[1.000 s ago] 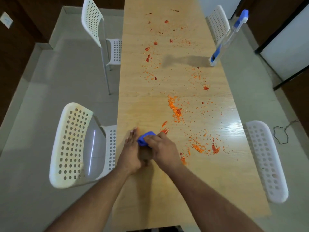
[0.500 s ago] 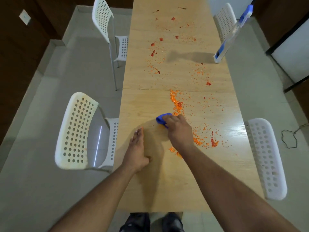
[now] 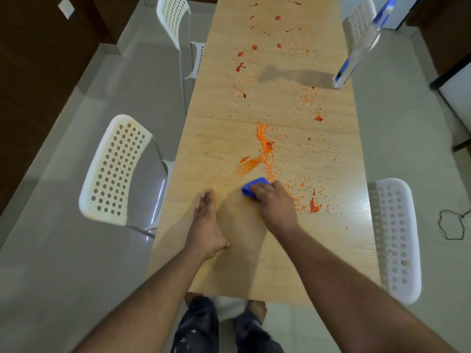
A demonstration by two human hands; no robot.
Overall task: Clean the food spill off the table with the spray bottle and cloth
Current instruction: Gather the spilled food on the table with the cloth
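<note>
your right hand [image 3: 276, 207] grips the bunched cloth [image 3: 253, 187] just beside the orange spill [image 3: 266, 149]; left hand [image 3: 206, 226] lies flat, fingers straight. cloth looks soft, light: keep it balled under your palm.

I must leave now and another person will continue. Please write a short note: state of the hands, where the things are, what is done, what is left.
Right hand grips the blue cloth on the table, at the near edge of the spill.
Left hand lies flat on the table, holding nothing.
Spray bottle stands at the far right edge.
Done: the near end looks clean.
Left: an orange smear, orange crumbs and red spots from the middle to the far end.
</note>
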